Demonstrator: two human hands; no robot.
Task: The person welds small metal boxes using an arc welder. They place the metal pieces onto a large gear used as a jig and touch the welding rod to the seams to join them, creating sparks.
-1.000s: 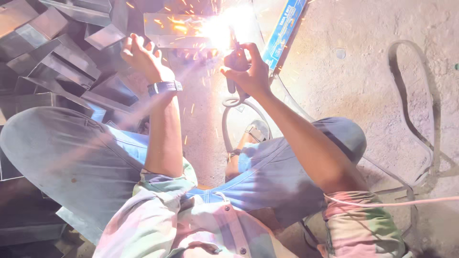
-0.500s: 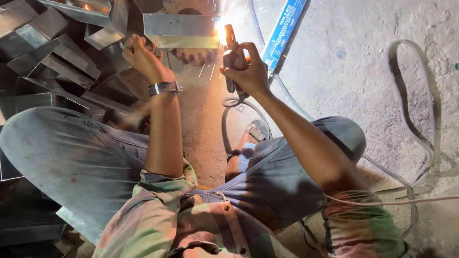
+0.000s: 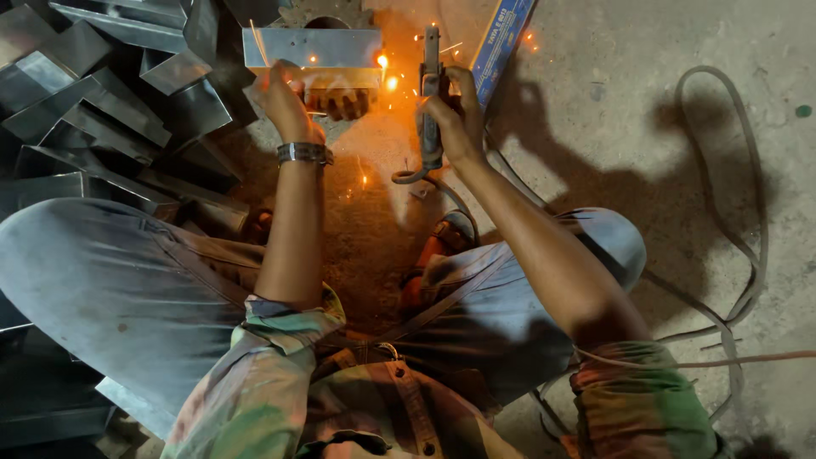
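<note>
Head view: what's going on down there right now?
A person crouches on a concrete floor. The left hand steadies a metal channel piece, while the right hand grips a welding electrode holder close to the piece's right end. Orange sparks glow there. A pile of similar metal channels lies to the left, and a cable loops across the floor on the right.

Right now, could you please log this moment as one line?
left hand: on metal channel | right hand: gripping electrode holder | sparks at channel end
</note>
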